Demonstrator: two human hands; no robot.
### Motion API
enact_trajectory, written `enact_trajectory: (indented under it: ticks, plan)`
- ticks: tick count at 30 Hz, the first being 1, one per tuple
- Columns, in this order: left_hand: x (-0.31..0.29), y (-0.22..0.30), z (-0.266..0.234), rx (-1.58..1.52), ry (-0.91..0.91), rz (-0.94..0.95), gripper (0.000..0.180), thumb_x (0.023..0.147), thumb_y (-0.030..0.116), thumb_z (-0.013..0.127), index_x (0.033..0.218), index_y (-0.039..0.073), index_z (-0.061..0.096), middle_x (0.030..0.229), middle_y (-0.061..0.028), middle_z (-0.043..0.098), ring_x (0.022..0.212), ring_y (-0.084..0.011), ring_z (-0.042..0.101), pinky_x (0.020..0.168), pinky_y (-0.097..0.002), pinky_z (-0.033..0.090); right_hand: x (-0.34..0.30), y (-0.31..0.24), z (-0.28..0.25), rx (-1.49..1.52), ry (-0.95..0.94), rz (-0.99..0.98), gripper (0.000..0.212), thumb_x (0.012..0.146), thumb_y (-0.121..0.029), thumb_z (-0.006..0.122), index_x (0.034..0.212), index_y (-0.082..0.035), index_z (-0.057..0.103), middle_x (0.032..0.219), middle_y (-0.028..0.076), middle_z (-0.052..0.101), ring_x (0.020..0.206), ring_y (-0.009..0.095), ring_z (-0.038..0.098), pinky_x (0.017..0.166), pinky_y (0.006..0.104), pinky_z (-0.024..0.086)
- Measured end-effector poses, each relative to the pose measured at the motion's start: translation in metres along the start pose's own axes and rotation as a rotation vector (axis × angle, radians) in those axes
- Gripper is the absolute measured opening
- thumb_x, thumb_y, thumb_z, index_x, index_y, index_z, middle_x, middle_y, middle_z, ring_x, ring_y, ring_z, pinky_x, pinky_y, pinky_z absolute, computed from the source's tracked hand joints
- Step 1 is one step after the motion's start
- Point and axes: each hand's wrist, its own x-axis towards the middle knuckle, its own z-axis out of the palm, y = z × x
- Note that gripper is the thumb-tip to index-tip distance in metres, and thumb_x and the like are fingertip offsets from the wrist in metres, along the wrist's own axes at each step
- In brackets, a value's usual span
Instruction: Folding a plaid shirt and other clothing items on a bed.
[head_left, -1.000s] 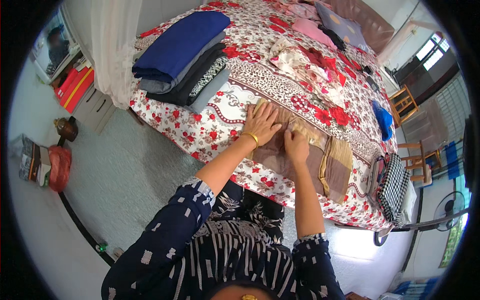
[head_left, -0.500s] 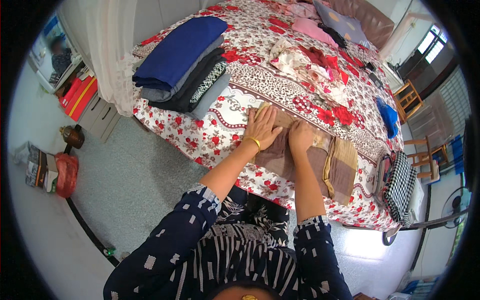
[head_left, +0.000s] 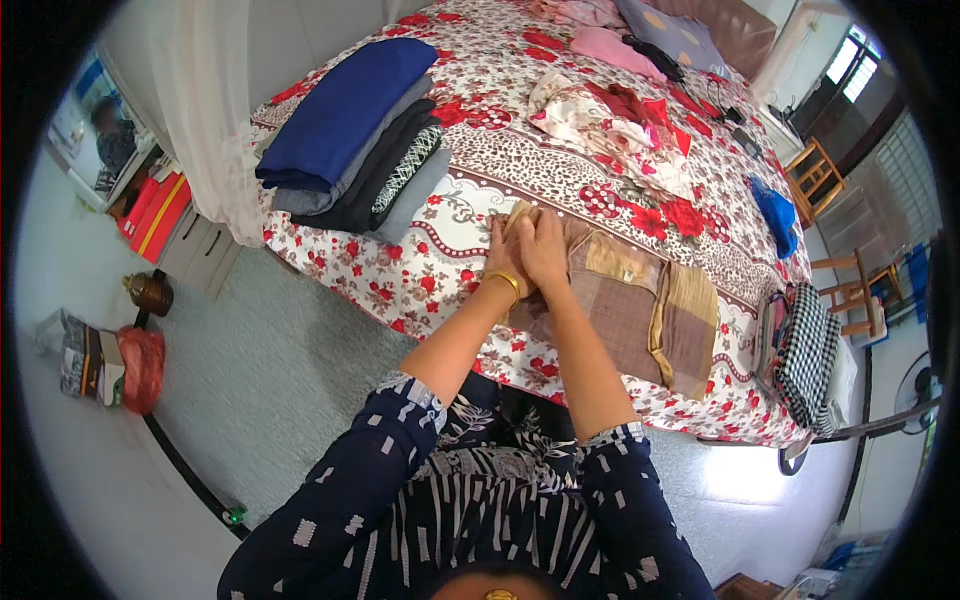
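A thin brown and tan checked cloth, perhaps a scarf, lies folded flat near the bed's front edge. My left hand rests palm down on its left end, a yellow bangle at the wrist. Right beside it, partly over its fingers, my right hand presses down with its fingers pointing away from me. Neither hand lifts the cloth. Some of my left fingers are hidden behind the right hand. A tan strip with a fold runs across the cloth's right part.
Folded clothes, dark blue on top, are stacked at the bed's left. Crumpled floral clothing lies farther back on the flowered bedspread. A blue item and a black-and-white checked bundle sit at the right edge.
My right hand has slid left across the cloth, from its middle to beside my left hand. The left hand stays at the left end. The view has shifted slightly.
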Motion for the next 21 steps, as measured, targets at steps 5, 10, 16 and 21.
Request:
enact_trajectory:
  ticks: [5, 10, 16, 21]
  plan:
    - [0.001, 0.001, 0.001, -0.082, 0.108, 0.000, 0.061, 0.083, 0.034, 0.038, 0.136, 0.011, 0.019, 0.141, -0.0089, 0.017, 0.131, -0.0234, 0.013, 0.104, -0.0507, 0.007, -0.003, 0.032, 0.008, -0.136, 0.165, -0.064, 0.057, 0.087, -0.038, 0.036, 0.119, 0.010, 0.038, 0.124, 0.029, 0.037, 0.115, 0.039, 0.037, 0.097, 0.0403, 0.030]
    - [0.001, -0.004, 0.005, -0.066, 0.075, 0.004, 0.056, 0.084, 0.032, 0.036, 0.134, 0.011, 0.024, 0.141, -0.0088, 0.019, 0.131, -0.0233, 0.013, 0.103, -0.0502, 0.008, -0.008, 0.028, 0.002, -0.250, 0.105, 0.030, 0.059, 0.088, -0.040, 0.033, 0.126, 0.004, 0.034, 0.131, 0.021, 0.033, 0.123, 0.031, 0.032, 0.101, 0.0386, 0.024]
    - [0.001, -0.012, -0.006, -0.162, 0.018, -0.056, 0.053, 0.088, 0.035, 0.029, 0.135, 0.010, 0.024, 0.142, -0.0049, 0.019, 0.131, -0.0193, 0.014, 0.104, -0.0479, 0.009, -0.025, 0.036, -0.024, -0.706, -0.029, 0.108, 0.060, 0.089, -0.046, 0.024, 0.133, -0.006, 0.027, 0.139, 0.008, 0.026, 0.131, 0.022, 0.017, 0.106, 0.0396, 0.013]
    - [-0.005, -0.045, -0.017, -0.122, -0.124, -0.177, 0.055, 0.089, 0.038, 0.027, 0.136, 0.011, 0.019, 0.143, -0.0050, 0.015, 0.132, -0.0205, 0.012, 0.104, -0.0511, 0.009, -0.034, 0.031, -0.028, -0.844, -0.017, 0.069, 0.060, 0.090, -0.046, 0.021, 0.134, -0.006, 0.025, 0.140, 0.007, 0.024, 0.131, 0.022, 0.016, 0.105, 0.0421, 0.011]
